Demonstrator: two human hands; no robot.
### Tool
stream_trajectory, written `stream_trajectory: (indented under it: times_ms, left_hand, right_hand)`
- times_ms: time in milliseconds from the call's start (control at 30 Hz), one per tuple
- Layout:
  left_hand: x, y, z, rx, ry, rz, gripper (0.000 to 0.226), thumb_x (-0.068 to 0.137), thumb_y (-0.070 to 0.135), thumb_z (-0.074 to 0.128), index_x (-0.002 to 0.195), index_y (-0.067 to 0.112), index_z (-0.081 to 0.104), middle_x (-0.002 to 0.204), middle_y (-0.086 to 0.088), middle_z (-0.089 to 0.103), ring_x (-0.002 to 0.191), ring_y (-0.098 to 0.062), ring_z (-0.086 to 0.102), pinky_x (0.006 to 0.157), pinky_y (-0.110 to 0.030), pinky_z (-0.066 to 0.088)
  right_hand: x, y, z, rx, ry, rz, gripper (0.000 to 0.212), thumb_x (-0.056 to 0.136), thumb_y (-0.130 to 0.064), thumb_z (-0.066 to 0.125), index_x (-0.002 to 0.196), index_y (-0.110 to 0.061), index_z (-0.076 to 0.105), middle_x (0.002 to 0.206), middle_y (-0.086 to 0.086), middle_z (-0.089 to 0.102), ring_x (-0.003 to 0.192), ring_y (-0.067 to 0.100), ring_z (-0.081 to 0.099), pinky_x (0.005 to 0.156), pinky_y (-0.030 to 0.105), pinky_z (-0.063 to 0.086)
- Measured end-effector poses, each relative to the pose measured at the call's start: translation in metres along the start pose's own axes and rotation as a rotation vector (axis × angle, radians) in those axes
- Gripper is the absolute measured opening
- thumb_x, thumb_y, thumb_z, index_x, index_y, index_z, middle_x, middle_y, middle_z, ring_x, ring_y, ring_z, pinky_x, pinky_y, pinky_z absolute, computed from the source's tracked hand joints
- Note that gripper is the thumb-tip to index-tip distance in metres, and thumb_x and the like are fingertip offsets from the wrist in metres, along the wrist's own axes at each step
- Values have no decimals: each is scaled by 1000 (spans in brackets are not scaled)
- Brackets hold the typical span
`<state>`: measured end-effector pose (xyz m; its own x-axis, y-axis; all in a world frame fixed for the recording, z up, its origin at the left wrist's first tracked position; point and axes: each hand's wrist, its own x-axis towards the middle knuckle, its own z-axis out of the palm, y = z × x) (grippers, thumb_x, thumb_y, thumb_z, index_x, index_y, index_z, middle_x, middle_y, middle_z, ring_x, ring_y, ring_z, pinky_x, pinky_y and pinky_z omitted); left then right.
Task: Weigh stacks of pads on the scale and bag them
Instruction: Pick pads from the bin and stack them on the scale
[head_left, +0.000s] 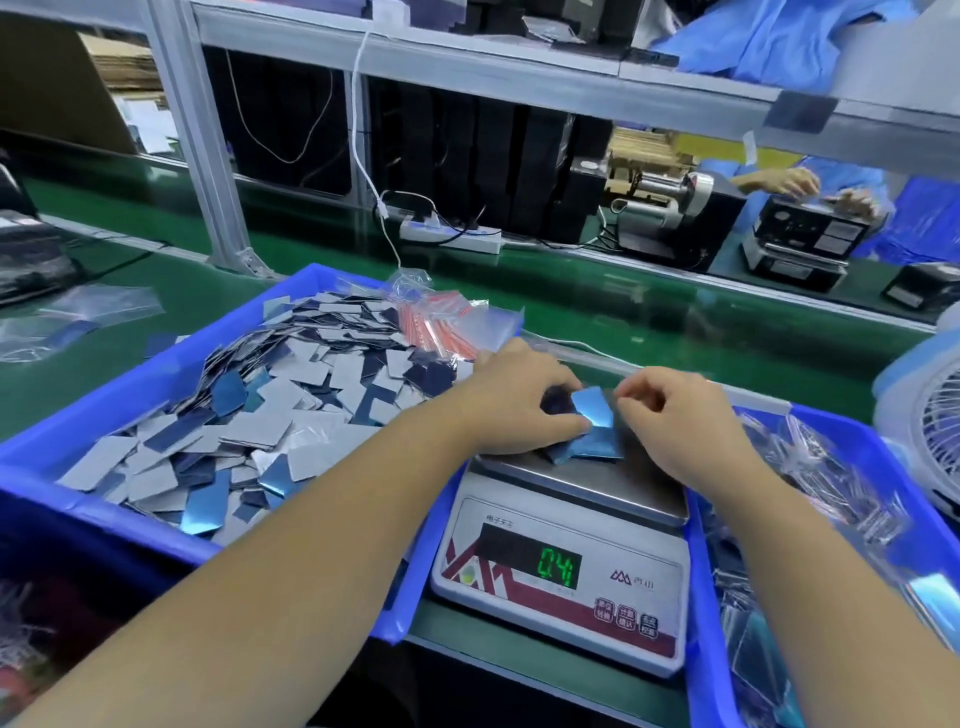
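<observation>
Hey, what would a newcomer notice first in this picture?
Two bare hands meet over the white digital scale at centre: the left hand grips shiny blue rectangular pads above its steel platter, the right hand beside them. Left of it, a big blue plastic bin heaped with loose pads.

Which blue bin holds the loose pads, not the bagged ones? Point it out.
The blue bin on the left, heaped with loose grey and blue pads. The blue bin on the right holds clear bags instead.
</observation>
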<state>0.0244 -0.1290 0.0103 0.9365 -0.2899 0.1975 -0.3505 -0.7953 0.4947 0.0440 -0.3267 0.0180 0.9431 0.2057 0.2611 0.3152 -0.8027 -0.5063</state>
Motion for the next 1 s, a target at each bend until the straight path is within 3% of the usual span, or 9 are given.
stream_trajectory:
  times_ms: [100,233,333,400,567,800,900,1000]
  left_hand:
    - [2,0,3,38,-9,9,35,91,53,62,118,32,68,109,11,55,118,-19,36,105,-48,34]
    - [2,-3,3,-184,114,-41,30,95,43,62,121,29,68,110,11,59,121,-13,45,100,-32,38]
    - [0,-8,1,-343,229,-96,11,95,28,62,101,27,71,93,19,62,93,8,55,77,-8,41]
    - [-1,-11,0,-383,276,-138,10,95,23,61,93,27,69,82,20,61,76,15,54,64,-1,38]
    - [-1,-11,1,-399,328,-199,14,94,20,59,86,25,70,72,15,62,63,11,52,57,-3,37]
    - [0,-12,1,-408,348,-291,17,93,18,57,82,24,70,47,25,51,53,8,50,49,-5,34]
    - [1,-14,-2,-435,360,-312,18,93,18,57,82,23,70,44,23,50,50,6,48,47,-6,34]
    - [0,-21,-8,-463,372,-363,19,93,20,56,84,27,70,49,19,51,49,1,47,48,-12,36]
  right_hand:
    - [-1,6,3,0,-12,-6,20,86,-19,63,72,-34,64,66,-12,64,66,0,54,57,18,35]
    - [-4,9,1,20,-18,-11,22,86,-18,63,70,-33,65,65,-15,64,66,-1,55,57,14,34]
    - [-5,8,-2,50,-1,3,21,87,-18,62,71,-30,67,60,-20,62,64,-4,54,53,13,32]
    - [-6,7,-5,73,3,7,21,87,-18,61,71,-29,67,59,-24,60,60,-4,52,54,19,34]
    - [-8,4,-6,89,-10,7,21,89,-18,60,72,-28,67,56,-25,58,59,-5,51,54,22,34]
    - [-9,3,-5,113,0,-18,22,88,-16,61,72,-29,68,56,-19,58,58,-2,50,54,19,35]
    - [-10,3,-5,126,-1,-25,23,88,-16,60,71,-30,67,57,-17,59,57,-1,49,50,12,33]
    - [-11,2,-6,128,-8,-37,24,88,-17,61,71,-31,67,64,-18,61,60,-1,51,53,16,34]
